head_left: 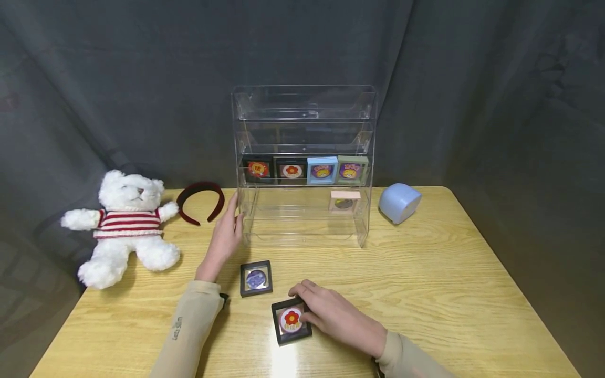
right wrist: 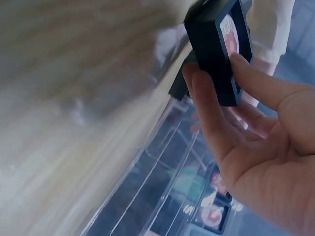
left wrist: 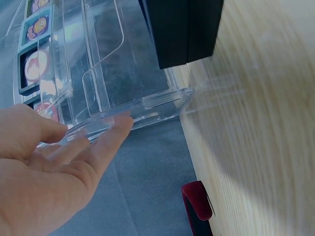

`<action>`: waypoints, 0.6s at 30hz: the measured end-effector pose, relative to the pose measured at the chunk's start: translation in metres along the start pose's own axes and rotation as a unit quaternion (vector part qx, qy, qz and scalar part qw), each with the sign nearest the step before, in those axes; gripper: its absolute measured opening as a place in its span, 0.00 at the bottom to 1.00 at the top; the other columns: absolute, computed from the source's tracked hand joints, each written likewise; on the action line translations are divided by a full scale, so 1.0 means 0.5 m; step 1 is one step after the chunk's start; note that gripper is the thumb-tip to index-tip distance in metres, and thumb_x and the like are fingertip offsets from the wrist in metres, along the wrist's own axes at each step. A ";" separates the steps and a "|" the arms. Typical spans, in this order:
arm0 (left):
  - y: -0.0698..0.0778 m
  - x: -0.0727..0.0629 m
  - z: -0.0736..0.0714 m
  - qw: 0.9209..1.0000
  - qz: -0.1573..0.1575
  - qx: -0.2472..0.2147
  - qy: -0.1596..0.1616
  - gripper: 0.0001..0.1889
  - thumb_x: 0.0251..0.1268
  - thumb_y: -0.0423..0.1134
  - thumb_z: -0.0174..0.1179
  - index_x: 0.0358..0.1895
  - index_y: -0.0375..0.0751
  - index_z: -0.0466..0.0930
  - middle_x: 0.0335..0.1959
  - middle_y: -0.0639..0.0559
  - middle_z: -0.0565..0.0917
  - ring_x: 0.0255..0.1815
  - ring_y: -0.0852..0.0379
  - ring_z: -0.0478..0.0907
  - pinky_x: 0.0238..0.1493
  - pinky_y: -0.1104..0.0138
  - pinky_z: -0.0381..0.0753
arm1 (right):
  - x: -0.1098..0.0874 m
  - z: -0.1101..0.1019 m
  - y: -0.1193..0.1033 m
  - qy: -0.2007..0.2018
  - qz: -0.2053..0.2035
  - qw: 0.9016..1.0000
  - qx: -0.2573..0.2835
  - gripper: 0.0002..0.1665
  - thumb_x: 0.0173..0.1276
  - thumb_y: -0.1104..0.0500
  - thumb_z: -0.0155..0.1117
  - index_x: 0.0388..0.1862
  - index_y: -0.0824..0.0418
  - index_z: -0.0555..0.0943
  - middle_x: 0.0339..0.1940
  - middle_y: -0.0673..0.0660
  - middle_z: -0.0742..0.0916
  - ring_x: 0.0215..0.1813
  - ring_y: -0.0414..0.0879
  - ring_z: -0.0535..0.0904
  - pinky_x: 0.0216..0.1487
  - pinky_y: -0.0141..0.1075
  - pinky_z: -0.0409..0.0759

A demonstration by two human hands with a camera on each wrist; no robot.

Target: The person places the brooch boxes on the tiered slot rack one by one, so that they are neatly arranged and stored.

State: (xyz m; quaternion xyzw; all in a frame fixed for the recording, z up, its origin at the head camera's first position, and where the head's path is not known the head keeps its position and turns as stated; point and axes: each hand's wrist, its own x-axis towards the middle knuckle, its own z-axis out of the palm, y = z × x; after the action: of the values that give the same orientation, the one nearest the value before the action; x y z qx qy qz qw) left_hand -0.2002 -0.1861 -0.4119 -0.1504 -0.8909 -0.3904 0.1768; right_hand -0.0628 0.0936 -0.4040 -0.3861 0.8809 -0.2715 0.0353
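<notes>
My right hand (head_left: 333, 315) pinches a black square display frame (head_left: 281, 336) with a red flower badge inside, near the table's front. In the right wrist view, its thumb presses the frame's (right wrist: 209, 44) face and the fingers lie along the opposite side. My left hand (head_left: 224, 239) rests against the left side of a clear acrylic shelf rack (head_left: 302, 239), its fingers fairly straight along the panel in the left wrist view. Between the hands and the rack, another black frame (head_left: 256, 292) with a purple round badge lies flat on the table.
One rack tier holds black frames (head_left: 258, 169), a blue frame (head_left: 322, 170) and a green frame (head_left: 352, 170); below stands a pink frame (head_left: 345, 195). Left are a white teddy bear (head_left: 129, 226) and a dark red headband (head_left: 200, 186); right, a light-blue rounded object (head_left: 399, 203).
</notes>
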 end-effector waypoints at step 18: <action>-0.001 -0.001 0.002 1.000 0.012 0.003 0.010 0.31 0.83 0.22 0.49 0.84 0.29 0.54 0.74 0.22 0.70 0.50 0.24 0.84 0.50 0.35 0.82 | 0.033 -0.048 0.047 0.080 0.012 0.996 -0.031 0.13 0.72 0.70 0.72 0.53 0.67 0.85 0.49 0.58 0.90 0.49 0.50 0.89 0.49 0.40 0.89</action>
State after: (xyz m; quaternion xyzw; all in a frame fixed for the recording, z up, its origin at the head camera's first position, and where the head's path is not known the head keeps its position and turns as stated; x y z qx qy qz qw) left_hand -0.2001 -0.1857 -0.4128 -0.1567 -0.8883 -0.3874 0.1906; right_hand -0.0963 0.1060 -0.3933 -0.3535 0.8935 -0.2735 -0.0442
